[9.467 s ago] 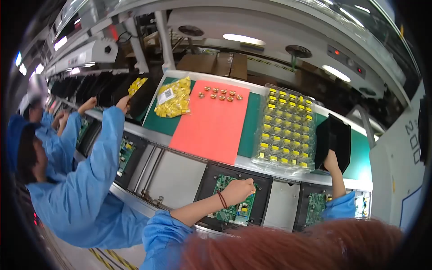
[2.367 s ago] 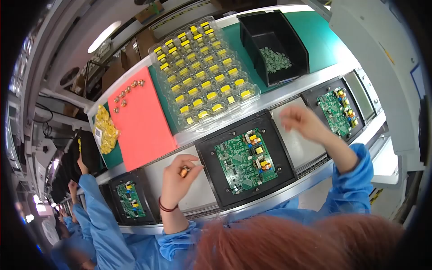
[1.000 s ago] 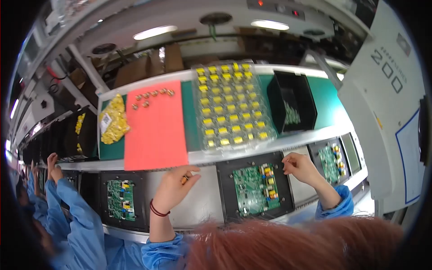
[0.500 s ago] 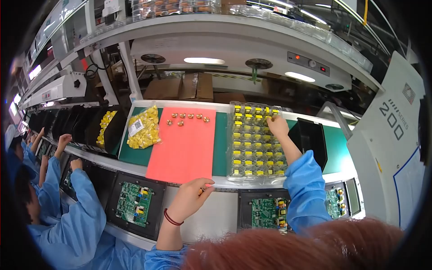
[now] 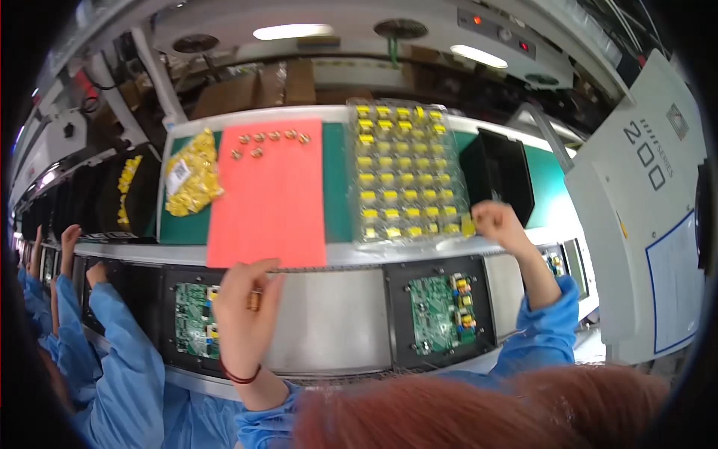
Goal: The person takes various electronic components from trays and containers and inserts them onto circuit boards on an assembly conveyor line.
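Observation:
My left hand (image 5: 243, 310) is closed around a small copper-wound coil (image 5: 255, 299) and hovers by the left green circuit board (image 5: 194, 318), hiding part of it. Between the fingertips of my right hand (image 5: 505, 227) is a small yellow-taped transformer (image 5: 468, 225), just off the front right corner of the clear plastic tray (image 5: 353, 187). Rows of yellow-topped transformers fill that tray. A second circuit board (image 5: 434, 314) lies in a black carrier below the tray. Several copper coils (image 5: 274, 135) stand on the pink foam sheet (image 5: 267, 202).
A bag of yellow parts (image 5: 193, 176) lies left of the foam sheet. Black bins (image 5: 497, 176) stand on both sides. A co-worker's blue sleeve (image 5: 123, 329) and hands (image 5: 69, 239) are at far left. A white machine (image 5: 636, 209) bounds the right.
My right hand has moved from the tray's back right toward me, carrying a yellow transformer. My left hand has shifted left with the coil. The view has tilted down.

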{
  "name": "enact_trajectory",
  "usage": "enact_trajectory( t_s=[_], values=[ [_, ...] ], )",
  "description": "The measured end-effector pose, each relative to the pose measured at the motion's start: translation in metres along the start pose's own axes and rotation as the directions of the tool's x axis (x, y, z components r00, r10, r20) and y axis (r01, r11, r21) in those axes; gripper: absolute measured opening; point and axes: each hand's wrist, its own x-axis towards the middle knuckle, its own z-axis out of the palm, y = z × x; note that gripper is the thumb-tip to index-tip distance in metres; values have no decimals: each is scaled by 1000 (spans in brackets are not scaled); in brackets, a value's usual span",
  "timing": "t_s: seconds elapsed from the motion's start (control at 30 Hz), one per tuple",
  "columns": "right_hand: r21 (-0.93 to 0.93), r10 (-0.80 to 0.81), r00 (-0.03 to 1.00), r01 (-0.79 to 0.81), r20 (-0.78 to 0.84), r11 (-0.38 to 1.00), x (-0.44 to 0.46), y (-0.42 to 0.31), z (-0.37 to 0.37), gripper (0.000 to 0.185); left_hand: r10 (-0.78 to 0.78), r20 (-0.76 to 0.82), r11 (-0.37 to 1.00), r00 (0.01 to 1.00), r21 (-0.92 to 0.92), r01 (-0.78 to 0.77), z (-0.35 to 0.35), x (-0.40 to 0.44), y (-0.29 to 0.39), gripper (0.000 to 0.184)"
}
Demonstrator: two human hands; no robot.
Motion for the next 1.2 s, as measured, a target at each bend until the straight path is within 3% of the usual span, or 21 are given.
enact_trajectory(
  t_s=[0.03,0.07,0.1,0.13,0.27,0.5,0.57,0.63,0.67,0.73,0.83,0.9,0.93,1.0,1.13,1.2],
  values=[
    [-366,96,978,-22,186,930,-36,-21,-3,26,34,-6,999,999,6,-34,0,1,1,21],
    [-672,244,913,43,327,739,-67,-44,-5,31,27,16,1000,999,-5,-27,-1,1,2,21],
    [-756,214,895,180,391,629,-92,-47,1,32,9,36,1000,999,-1,-9,-2,2,3,20],
    [-806,198,865,316,462,501,-116,-47,8,33,-14,57,1000,998,7,13,-3,3,3,19],
    [-816,285,810,356,513,456,-168,-15,22,29,-40,53,999,998,31,39,-3,-1,0,14],
    [-816,171,812,501,559,288,-177,10,42,16,-109,193,976,975,209,67,-3,-45,-31,12],
    [-814,180,812,488,556,315,-179,12,44,20,-136,229,959,964,273,71,-10,-70,-60,12],
    [-813,197,809,475,554,337,-180,11,43,24,-302,202,889,932,413,198,-18,-97,-88,18],
    [-824,218,818,441,532,356,-180,10,42,26,-311,206,887,928,413,206,-23,-110,-98,18],
    [-831,246,820,411,517,375,-182,10,39,27,-424,136,757,895,596,268,-30,-132,-110,27],
    [-825,205,827,432,523,364,-186,13,34,29,-490,66,717,869,597,359,-29,-148,-111,34],
    [-870,233,862,363,449,334,-190,16,31,29,-613,49,641,788,614,460,-28,-145,-106,30],
    [-868,235,860,366,453,335,-192,18,31,29,-617,48,638,785,615,464,-27,-148,-110,30],
    [-862,147,887,369,438,348,-196,22,30,29,-411,89,764,907,577,289,-24,-155,-121,22],
    [-860,105,922,301,373,412,-195,-2,28,35,-412,76,755,908,585,294,-10,-150,-115,18],
    [-711,144,972,32,185,703,-191,-25,33,27,-374,132,754,918,619,218,-5,-146,-113,20]
  ],
)
